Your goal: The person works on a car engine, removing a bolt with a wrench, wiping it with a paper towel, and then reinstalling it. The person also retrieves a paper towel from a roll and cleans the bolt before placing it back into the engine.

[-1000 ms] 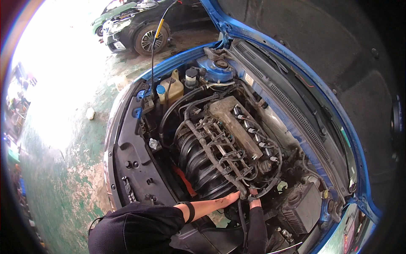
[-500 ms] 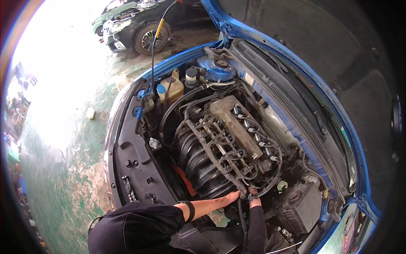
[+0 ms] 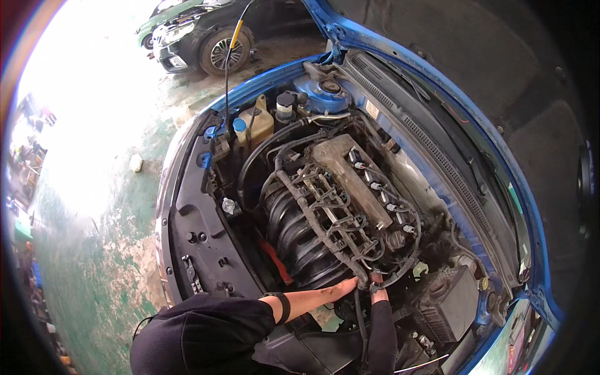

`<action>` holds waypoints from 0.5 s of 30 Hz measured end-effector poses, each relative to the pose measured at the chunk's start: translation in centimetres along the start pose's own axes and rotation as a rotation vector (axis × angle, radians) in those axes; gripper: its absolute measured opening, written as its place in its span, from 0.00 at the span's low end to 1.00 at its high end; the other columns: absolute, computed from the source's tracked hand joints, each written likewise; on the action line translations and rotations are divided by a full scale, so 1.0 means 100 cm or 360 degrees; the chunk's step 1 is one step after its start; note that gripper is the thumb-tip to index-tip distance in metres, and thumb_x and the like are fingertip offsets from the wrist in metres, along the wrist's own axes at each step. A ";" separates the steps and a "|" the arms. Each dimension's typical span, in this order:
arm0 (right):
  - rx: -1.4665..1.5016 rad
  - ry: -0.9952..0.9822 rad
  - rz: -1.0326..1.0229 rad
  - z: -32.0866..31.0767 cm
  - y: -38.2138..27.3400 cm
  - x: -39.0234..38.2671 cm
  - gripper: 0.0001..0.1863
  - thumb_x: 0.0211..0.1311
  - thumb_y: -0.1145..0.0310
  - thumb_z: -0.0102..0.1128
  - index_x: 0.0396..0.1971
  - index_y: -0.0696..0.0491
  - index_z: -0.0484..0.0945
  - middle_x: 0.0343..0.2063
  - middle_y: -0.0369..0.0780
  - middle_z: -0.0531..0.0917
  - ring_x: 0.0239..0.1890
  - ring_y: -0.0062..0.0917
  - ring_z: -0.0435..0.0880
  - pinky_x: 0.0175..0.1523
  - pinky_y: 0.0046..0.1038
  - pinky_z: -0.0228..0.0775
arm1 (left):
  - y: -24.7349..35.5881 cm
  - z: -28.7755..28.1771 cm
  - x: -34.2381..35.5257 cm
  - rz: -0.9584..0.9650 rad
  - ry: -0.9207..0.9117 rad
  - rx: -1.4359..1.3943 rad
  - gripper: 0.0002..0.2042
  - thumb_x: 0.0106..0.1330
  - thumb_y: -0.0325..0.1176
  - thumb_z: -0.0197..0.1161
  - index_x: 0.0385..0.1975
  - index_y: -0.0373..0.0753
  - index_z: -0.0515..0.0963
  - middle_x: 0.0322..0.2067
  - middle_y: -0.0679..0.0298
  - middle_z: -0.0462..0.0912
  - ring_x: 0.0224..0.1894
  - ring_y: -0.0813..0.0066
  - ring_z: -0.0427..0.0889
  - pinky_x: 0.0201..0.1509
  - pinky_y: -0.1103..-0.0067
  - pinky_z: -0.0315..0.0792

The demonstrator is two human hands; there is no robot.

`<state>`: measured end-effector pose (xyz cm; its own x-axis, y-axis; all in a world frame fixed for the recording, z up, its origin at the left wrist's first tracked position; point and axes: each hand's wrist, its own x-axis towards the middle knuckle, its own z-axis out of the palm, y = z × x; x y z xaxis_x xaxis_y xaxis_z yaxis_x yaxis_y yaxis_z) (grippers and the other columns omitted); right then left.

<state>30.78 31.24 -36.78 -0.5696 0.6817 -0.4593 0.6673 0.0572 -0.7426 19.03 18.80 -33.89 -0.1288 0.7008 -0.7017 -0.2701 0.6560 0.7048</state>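
Note:
An engine with a black ribbed intake manifold (image 3: 292, 232) and a dirty metal valve cover (image 3: 340, 164) fills the open bay of a blue car. A thick, dark wiring harness (image 3: 322, 234) runs along it and bends down at the near end. My left hand (image 3: 345, 287) reaches in from the left and touches the harness at that bend. Just right of the bend, my right hand (image 3: 377, 289) reaches in under a harness branch. The fingers of both hands are mostly hidden by harness and engine parts, so their grip does not show.
A black air filter box (image 3: 445, 306) stands right of my hands. Ignition coil connectors (image 3: 375, 185) line the valve cover. A prop rod (image 3: 227, 78) rises at the far left, below the raised hood (image 3: 475, 69). A black car (image 3: 250, 37) is parked beyond.
The view has shifted slightly, so the engine sits a little further right and lower near the hands. Both hands stay at the same bend of the harness.

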 end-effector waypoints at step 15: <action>0.0026 0.0015 0.0038 0.000 0.005 -0.008 0.14 0.65 0.67 0.47 0.45 0.57 0.75 0.43 0.40 0.79 0.42 0.29 0.77 0.46 0.32 0.69 | -0.044 0.008 0.059 0.0035 -0.0101 0.0114 0.25 0.74 0.47 0.36 0.64 0.40 0.63 0.62 0.62 0.68 0.61 0.73 0.67 0.63 0.76 0.58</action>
<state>31.61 30.73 -36.80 -0.5490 0.6896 -0.4722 0.6724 0.0288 -0.7396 20.23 20.25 -41.05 -0.0728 0.7300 -0.6796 -0.1983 0.6572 0.7272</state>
